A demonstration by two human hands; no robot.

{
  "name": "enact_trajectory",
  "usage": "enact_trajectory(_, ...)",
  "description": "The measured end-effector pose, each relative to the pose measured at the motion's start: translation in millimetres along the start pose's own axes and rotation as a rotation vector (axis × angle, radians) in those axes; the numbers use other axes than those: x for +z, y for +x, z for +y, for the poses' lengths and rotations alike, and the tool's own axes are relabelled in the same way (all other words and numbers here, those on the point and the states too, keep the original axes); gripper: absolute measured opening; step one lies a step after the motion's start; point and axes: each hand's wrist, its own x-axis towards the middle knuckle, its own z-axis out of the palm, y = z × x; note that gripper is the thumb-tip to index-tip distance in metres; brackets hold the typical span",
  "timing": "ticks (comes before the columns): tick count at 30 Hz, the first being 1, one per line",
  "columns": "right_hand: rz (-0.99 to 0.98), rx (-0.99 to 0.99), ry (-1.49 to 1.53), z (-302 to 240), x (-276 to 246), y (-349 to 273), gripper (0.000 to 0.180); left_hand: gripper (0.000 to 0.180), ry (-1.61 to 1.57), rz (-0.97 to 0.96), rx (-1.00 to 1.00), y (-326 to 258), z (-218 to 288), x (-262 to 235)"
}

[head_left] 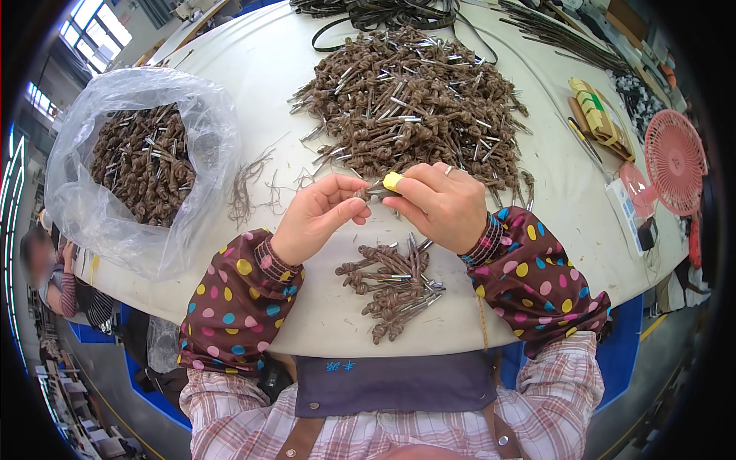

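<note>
Between the fingertips of my left hand (316,216) is a small brown knotted cord (361,195), pinched over the table. My right hand (445,205) is closed right beside it, with a yellow piece (392,181) at its fingertips. Something narrow and grey shows between the two hands; whether it is a tool or the cord's metal tip I cannot tell. Below my hands lies a small cluster of knotted cords (395,285) with silver tips. Just beyond them rises a large heap of similar cords (414,107).
A clear plastic bag (211,222) of knotted cords stands at left, with loose threads (244,188) beside it. At right are a pink fan (675,162), a white power strip (625,216) and a yellow-wrapped bundle (598,115). Dark straps (399,14) lie at the far edge. Another person sits far left.
</note>
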Motion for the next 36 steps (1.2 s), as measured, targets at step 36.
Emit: enact_trajectory(36,-0.222,1.0,1.009,8.4,-5.7,-2.4,0.036,0.026,0.178,0.136,0.089,2.0,-12.3,7.0)
